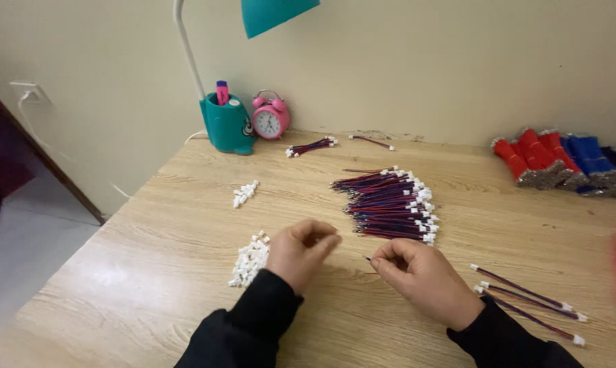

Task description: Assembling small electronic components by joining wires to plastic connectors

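The right hand (423, 276) pinches a thin red-and-blue wire (370, 261) near its bare tip, just below the big wire pile (389, 204) on the worktop (151, 245). The left hand (301, 252) is curled shut beside it, probably around a small white connector, though I cannot tell. The wire looks light and limp, so it is best gripped close to the end.

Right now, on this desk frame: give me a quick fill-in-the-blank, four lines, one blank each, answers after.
1. The right hand pinches the end of a thin ____.
2. The pile of small white connectors lies just to the ____ of the left hand.
3. The alarm clock by the wall is ____ in colour.
4. The big fan of finished wires has a ____ plug on each wire end.

Missing words: wire; left; pink; white
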